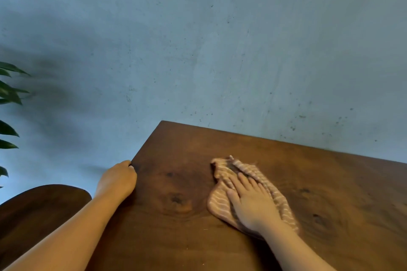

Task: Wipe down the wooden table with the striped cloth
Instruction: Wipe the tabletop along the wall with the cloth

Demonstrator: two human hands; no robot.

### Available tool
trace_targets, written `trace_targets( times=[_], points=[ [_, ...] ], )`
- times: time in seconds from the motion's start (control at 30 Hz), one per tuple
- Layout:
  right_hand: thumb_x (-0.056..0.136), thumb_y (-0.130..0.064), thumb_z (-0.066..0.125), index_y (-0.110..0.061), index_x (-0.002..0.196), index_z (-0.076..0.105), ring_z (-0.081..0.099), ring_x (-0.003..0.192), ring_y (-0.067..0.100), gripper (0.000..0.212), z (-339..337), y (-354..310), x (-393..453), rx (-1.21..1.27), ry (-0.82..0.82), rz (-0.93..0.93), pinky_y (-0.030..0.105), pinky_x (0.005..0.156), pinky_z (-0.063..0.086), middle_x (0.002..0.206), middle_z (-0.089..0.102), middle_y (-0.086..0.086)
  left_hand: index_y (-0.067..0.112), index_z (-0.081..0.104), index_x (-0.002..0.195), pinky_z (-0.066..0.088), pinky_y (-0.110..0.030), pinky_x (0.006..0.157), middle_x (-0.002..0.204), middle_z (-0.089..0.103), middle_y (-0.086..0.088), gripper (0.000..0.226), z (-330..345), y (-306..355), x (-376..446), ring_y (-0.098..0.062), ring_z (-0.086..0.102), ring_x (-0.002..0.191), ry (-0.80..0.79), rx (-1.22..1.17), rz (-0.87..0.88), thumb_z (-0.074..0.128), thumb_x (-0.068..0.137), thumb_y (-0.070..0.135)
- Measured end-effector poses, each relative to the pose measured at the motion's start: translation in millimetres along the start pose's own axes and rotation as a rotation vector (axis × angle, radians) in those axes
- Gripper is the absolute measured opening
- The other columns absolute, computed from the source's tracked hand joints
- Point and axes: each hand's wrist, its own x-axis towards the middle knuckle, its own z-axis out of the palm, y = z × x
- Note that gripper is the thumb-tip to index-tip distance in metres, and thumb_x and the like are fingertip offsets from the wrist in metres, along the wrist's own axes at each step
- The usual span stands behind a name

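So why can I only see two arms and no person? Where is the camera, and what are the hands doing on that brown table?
The camera sits on the person's head and looks forward and down, so you see only their arms, just as you see your own. There is one picture, taken from that head camera.

The brown surface is a wooden table standing against a grey wall. The right hand lies flat, fingers straight, on a striped cloth and presses it onto the wood to wipe it. The left hand has its fingers curled over the table's left edge, probably to steady the person.

At the left you can also see green plant leaves and a dark rounded chair.
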Motion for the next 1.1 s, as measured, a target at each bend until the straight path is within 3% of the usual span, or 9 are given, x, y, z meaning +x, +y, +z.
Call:
trace_targets(
  times=[0.1, 0.17, 0.23, 0.3, 0.4, 0.57, 0.77, 0.93, 1.1],
  points=[
    [0.093, -0.042, 0.022, -0.027, 0.143, 0.047, 0.056, 0.127, 0.033, 0.057, 2, 85, -22, -0.222, 0.124, -0.009, 0.042, 0.111, 0.032, 0.149, 0.043, 0.004, 0.013, 0.054, 0.128, 0.045, -0.034, 0.09, 0.131, 0.057, -0.011, 0.036, -1, 0, 0, -0.027, 0.056, 0.112, -0.025, 0.001, 0.002, 0.029, 0.102, 0.018],
    [0.093, -0.037, 0.028, -0.019, 0.129, 0.061, 0.07, 0.103, 0.034, 0.052, 26, 159, -27, -0.335, 0.134, 0.126, 0.038, 0.113, 0.021, 0.126, 0.066, 0.015, 0.016, 0.056, 0.118, 0.044, -0.033, 0.081, 0.124, 0.059, -0.011, 0.032, -2, -3, 0, -0.026, 0.056, 0.1, -0.041, -0.02, 0.01, 0.03, 0.099, 0.017],
    [0.089, -0.037, 0.03, -0.019, 0.148, 0.04, 0.066, 0.112, 0.031, 0.062, 30, 197, -36, -0.424, 0.092, 0.203, 0.025, 0.118, -0.001, 0.131, 0.064, 0.012, 0.018, 0.056, 0.112, 0.042, -0.032, 0.076, 0.12, 0.06, -0.011, 0.029, -1, -3, 0, -0.023, 0.051, 0.089, -0.047, -0.046, 0.004, 0.032, 0.097, 0.017],
    [0.089, -0.046, 0.014, -0.03, 0.156, 0.014, 0.042, 0.14, 0.03, 0.069, 12, 174, -40, -0.484, -0.018, 0.302, 0.033, 0.12, 0.001, 0.156, 0.037, 0.007, 0.018, 0.055, 0.118, 0.044, -0.032, 0.078, 0.122, 0.059, -0.01, 0.033, -3, -3, -1, -0.023, 0.053, 0.093, -0.05, -0.069, -0.015, 0.032, 0.095, 0.017],
    [0.094, -0.053, 0.001, -0.03, 0.156, 0.015, 0.013, 0.151, 0.034, 0.068, 4, 111, -21, -0.48, -0.118, 0.321, 0.045, 0.121, 0.007, 0.166, 0.007, 0.008, 0.019, 0.053, 0.126, 0.046, -0.035, 0.084, 0.125, 0.058, -0.01, 0.039, -2, -2, -2, -0.028, 0.057, 0.106, -0.061, -0.105, -0.045, 0.032, 0.094, 0.019],
    [0.087, -0.057, -0.011, -0.021, 0.158, 0.013, 0.001, 0.152, 0.034, 0.083, 35, -23, 51, -0.148, -0.018, 0.161, 0.048, 0.122, 0.004, 0.166, 0.005, 0.011, 0.02, 0.055, 0.122, 0.046, -0.035, 0.08, 0.12, 0.06, -0.009, 0.036, 1, -3, 1, -0.027, 0.058, 0.103, -0.062, -0.111, -0.052, 0.031, 0.095, 0.02],
    [0.102, -0.051, 0.01, -0.025, 0.158, 0.001, -0.009, 0.152, 0.026, 0.062, 23, -192, 58, 0.064, 0.03, -0.169, 0.043, 0.122, -0.007, 0.166, -0.003, 0.006, 0.015, 0.054, 0.122, 0.043, -0.038, 0.086, 0.126, 0.058, -0.014, 0.032, 3, -4, 8, -0.032, 0.055, 0.112, -0.059, 0.021, -0.003, 0.034, 0.097, 0.02],
    [0.096, -0.063, -0.001, -0.035, 0.157, 0.003, -0.008, 0.152, 0.016, 0.067, 17, -147, 41, 0.105, -0.001, -0.239, 0.041, 0.122, -0.005, 0.166, -0.004, -0.008, 0.016, 0.055, 0.121, 0.045, -0.039, 0.087, 0.126, 0.059, -0.015, 0.034, 7, -7, 11, -0.032, 0.057, 0.106, -0.031, 0.019, 0.015, 0.03, 0.099, 0.021],
    [0.085, -0.07, -0.009, -0.036, 0.157, 0.011, 0.006, 0.151, 0.011, 0.082, 8, -2, 13, 0.03, 0.043, -0.03, 0.034, 0.122, 0.001, 0.165, 0.008, -0.012, 0.02, 0.047, 0.137, 0.045, -0.037, 0.09, 0.133, 0.055, -0.011, 0.043, 6, -6, 5, -0.03, 0.055, 0.113, -0.026, 0.003, -0.003, 0.031, 0.097, 0.018]
  ],
)
